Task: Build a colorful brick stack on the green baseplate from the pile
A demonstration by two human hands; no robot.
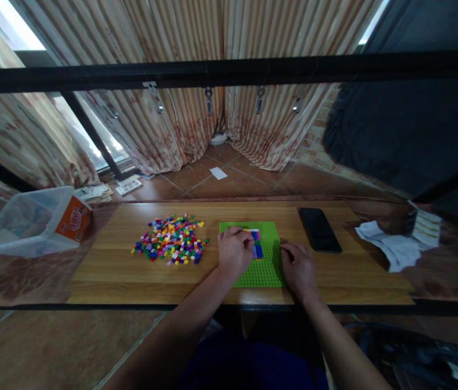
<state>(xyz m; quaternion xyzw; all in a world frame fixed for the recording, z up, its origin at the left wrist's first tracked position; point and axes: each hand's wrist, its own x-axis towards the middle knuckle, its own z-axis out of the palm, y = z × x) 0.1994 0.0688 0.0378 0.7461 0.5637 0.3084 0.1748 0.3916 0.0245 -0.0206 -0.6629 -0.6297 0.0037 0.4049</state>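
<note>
Your left hand (236, 251) is covering part of green baseplate (268, 273), coloured bricks (258, 251) showing just right of it. Right hand (299, 268) is curling by baseplate's right edge. Both narrow; can't tell contents.

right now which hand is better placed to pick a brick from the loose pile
Probably the left hand: it is over the left part of the green studded baseplate, nearer the pile of small toy bricks. The right hand is at the baseplate's right edge, farther from the pile.
</note>
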